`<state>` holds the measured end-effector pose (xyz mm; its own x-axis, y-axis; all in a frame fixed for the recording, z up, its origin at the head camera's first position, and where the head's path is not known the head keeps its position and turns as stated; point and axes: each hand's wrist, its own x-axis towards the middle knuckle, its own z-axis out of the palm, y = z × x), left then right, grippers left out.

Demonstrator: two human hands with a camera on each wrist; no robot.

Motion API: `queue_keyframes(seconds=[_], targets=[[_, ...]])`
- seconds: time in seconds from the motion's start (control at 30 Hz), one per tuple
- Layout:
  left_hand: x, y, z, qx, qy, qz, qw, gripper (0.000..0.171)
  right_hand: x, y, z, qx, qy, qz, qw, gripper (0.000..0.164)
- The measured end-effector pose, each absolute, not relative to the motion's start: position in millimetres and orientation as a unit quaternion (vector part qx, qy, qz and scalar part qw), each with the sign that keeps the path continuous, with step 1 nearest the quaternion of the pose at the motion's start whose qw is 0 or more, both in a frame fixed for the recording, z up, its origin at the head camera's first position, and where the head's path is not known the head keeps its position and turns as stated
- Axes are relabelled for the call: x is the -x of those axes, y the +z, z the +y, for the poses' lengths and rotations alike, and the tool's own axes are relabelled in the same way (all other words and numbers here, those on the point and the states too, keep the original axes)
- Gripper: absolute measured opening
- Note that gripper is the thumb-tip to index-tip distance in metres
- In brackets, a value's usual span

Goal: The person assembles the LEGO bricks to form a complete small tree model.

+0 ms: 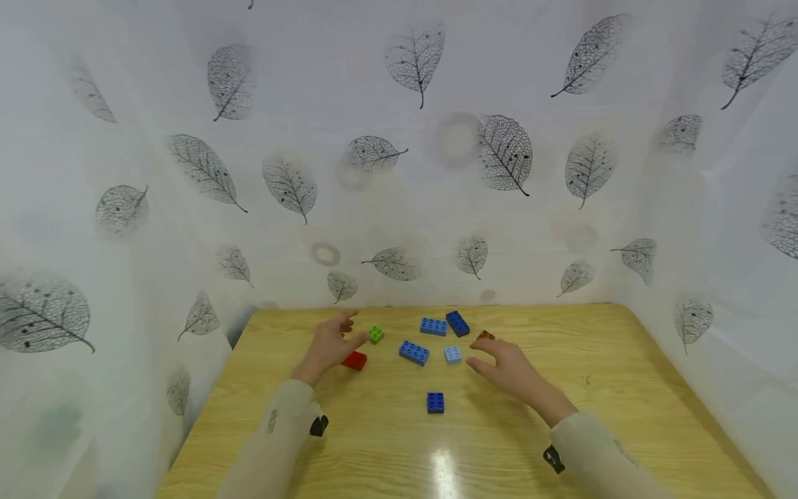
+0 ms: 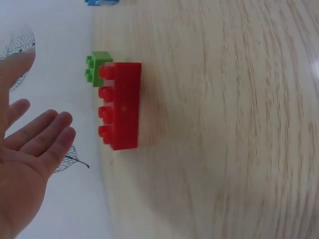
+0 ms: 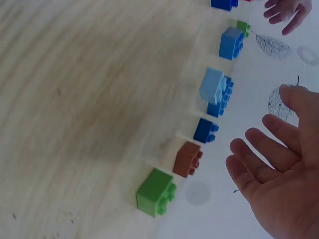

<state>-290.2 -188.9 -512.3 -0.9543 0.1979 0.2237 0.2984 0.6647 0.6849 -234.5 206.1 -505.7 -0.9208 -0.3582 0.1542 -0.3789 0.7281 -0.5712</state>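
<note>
My left hand (image 1: 329, 346) hovers with loosely spread fingers above the red brick (image 1: 355, 361), holding nothing. Just past its thumb lies a small green brick (image 1: 375, 335). In the left wrist view the red brick (image 2: 126, 105) shows its row of studs beside the hand (image 2: 30, 159). Over on the right, my right hand (image 1: 511, 367) is also held above the table, fingers relaxed and nothing in them. A light blue brick (image 1: 452, 355) sits left of its fingertips, and a brown brick (image 1: 485, 335) is partly covered by them. A larger green brick (image 3: 155, 191) appears only in the right wrist view.
Two medium blue bricks (image 1: 414, 353) and a dark blue one (image 1: 458, 324) lie between the hands toward the back. Nearer the front is a square blue brick (image 1: 435, 403). The wooden table (image 1: 374, 443) meets a leaf-print curtain (image 1: 399, 208) at the back and sides.
</note>
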Motion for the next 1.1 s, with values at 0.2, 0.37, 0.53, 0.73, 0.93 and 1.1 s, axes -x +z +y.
queue_keyframes(seconds=[0.2,0.37,0.53,0.73,0.93,1.1], targets=[[300.7,-528.0,-185.9,0.111,-0.424,-0.897,0.061,0.059,223.5,-515.3,196.0,-0.207,0.335,-0.919,0.002,0.04],[303.4,-538.1,-181.8,0.074,-0.439,-0.895,0.033,0.059,214.6,-519.2,189.4,-0.209,0.377,-0.901,-0.038,0.046],[306.3,-546.6,-179.3,0.057,-0.436,-0.898,0.004,0.062,209.6,-526.3,182.8,-0.232,0.397,-0.886,-0.059,0.047],[310.8,-549.8,-176.9,0.057,-0.429,-0.901,-0.004,0.062,206.6,-534.5,175.1,-0.264,0.402,-0.873,-0.079,0.043],[315.8,-550.4,-173.1,0.069,-0.404,-0.912,-0.01,0.062,204.9,-541.8,169.3,-0.25,0.394,-0.877,-0.112,0.047],[319.7,-552.3,-170.2,0.074,-0.39,-0.918,-0.018,0.062,204.4,-547.2,168.1,-0.244,0.396,-0.878,-0.116,0.048]])
